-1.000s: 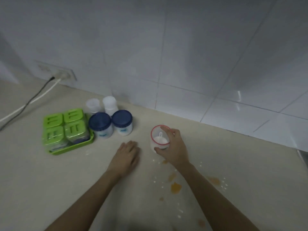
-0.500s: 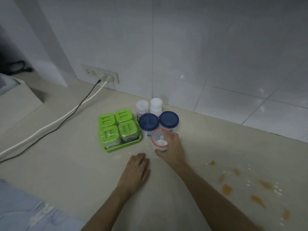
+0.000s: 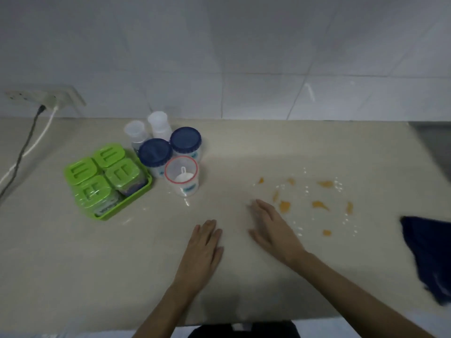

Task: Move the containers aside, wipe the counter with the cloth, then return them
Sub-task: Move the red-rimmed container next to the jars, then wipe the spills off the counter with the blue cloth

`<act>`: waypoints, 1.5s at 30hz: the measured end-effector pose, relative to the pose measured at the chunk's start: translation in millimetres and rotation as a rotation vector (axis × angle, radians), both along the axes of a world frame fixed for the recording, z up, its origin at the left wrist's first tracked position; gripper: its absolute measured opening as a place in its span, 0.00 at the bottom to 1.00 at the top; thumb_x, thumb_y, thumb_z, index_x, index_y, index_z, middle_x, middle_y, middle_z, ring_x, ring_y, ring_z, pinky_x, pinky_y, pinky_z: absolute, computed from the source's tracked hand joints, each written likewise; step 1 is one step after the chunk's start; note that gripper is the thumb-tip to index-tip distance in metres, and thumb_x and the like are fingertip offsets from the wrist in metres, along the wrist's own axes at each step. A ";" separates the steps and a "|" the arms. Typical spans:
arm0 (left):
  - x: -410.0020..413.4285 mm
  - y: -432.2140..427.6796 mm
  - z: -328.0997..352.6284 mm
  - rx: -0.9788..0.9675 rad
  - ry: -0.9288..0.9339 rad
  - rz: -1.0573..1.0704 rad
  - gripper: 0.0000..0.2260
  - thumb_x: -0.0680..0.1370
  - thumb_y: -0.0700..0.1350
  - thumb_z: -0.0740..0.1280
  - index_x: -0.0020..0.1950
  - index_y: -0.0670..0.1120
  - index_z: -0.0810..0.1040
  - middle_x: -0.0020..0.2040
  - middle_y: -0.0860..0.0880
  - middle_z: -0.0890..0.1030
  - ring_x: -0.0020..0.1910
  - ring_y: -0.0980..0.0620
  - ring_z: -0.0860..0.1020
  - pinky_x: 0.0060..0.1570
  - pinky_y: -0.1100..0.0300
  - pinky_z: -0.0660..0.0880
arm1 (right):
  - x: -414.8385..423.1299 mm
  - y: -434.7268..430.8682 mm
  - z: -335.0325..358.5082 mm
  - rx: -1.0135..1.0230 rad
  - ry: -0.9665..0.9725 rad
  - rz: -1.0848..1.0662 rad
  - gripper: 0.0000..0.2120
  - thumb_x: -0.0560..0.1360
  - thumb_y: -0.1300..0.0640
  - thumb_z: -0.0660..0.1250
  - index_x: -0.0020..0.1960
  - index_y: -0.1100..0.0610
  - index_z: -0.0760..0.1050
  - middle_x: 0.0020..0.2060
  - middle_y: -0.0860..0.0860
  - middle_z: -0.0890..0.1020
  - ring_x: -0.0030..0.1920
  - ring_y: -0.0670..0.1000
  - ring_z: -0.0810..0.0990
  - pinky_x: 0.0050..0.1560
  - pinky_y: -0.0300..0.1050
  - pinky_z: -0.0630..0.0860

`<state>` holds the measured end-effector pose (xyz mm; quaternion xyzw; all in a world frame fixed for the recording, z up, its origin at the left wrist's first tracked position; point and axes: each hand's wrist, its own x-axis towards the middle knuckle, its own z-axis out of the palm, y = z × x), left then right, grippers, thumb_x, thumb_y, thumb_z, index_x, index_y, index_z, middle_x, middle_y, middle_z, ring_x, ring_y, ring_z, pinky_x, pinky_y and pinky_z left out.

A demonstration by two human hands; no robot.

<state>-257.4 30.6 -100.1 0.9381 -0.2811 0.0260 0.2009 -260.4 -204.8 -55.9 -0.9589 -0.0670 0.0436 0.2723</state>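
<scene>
Cropping cloth at edge, blurred labels

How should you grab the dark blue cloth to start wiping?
Take the dark blue cloth with the right hand, which is empty and nearer to it. Come from above and from its left, and pinch the bunched upper corner nearest the orange spills. It lies crumpled and loose on the counter, so a whole-hand grip on those folds probably works best. Its right side is out of view.

A home kitchen: white wall tiles, a beige worktop, a wall socket, lidded food jars far left.
</scene>
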 end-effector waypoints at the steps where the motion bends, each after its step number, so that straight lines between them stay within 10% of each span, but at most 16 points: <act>1: -2.9 -12.2 0.3 -0.010 0.004 -0.046 0.18 0.77 0.48 0.59 0.61 0.41 0.79 0.66 0.41 0.77 0.68 0.47 0.68 0.73 0.52 0.55 | -19.3 -12.0 -3.3 0.025 0.006 -0.038 0.28 0.78 0.50 0.63 0.73 0.57 0.61 0.73 0.55 0.63 0.72 0.52 0.65 0.72 0.40 0.62; 15: -73.0 -205.8 16.7 0.026 0.015 -0.381 0.19 0.79 0.47 0.60 0.65 0.40 0.76 0.70 0.42 0.74 0.70 0.44 0.71 0.72 0.50 0.57 | -184.2 -176.6 -16.0 0.128 0.020 -0.368 0.25 0.78 0.49 0.62 0.72 0.53 0.62 0.72 0.46 0.63 0.69 0.41 0.64 0.72 0.37 0.63; 21: -96.9 -298.6 22.4 0.034 0.033 -0.415 0.19 0.79 0.47 0.64 0.68 0.42 0.74 0.72 0.44 0.71 0.73 0.47 0.68 0.76 0.55 0.50 | -195.6 -274.6 -15.9 0.012 -0.059 -0.332 0.23 0.78 0.53 0.64 0.71 0.56 0.66 0.71 0.52 0.67 0.70 0.49 0.67 0.70 0.51 0.69; 29: -102.0 -348.9 20.5 0.130 0.022 -0.348 0.19 0.80 0.48 0.62 0.69 0.42 0.73 0.72 0.43 0.71 0.72 0.47 0.68 0.76 0.54 0.47 | -191.8 -397.4 -39.5 -0.361 0.155 -0.511 0.34 0.74 0.30 0.45 0.76 0.40 0.46 0.78 0.56 0.50 0.77 0.61 0.45 0.73 0.69 0.42; 45: -85.4 -253.0 23.1 0.180 0.086 -0.062 0.22 0.81 0.51 0.54 0.74 0.44 0.65 0.77 0.46 0.62 0.77 0.54 0.53 0.78 0.56 0.45 | -104.2 -202.8 -52.0 -0.382 0.061 -0.066 0.31 0.76 0.33 0.45 0.76 0.42 0.45 0.77 0.60 0.53 0.75 0.70 0.50 0.69 0.77 0.47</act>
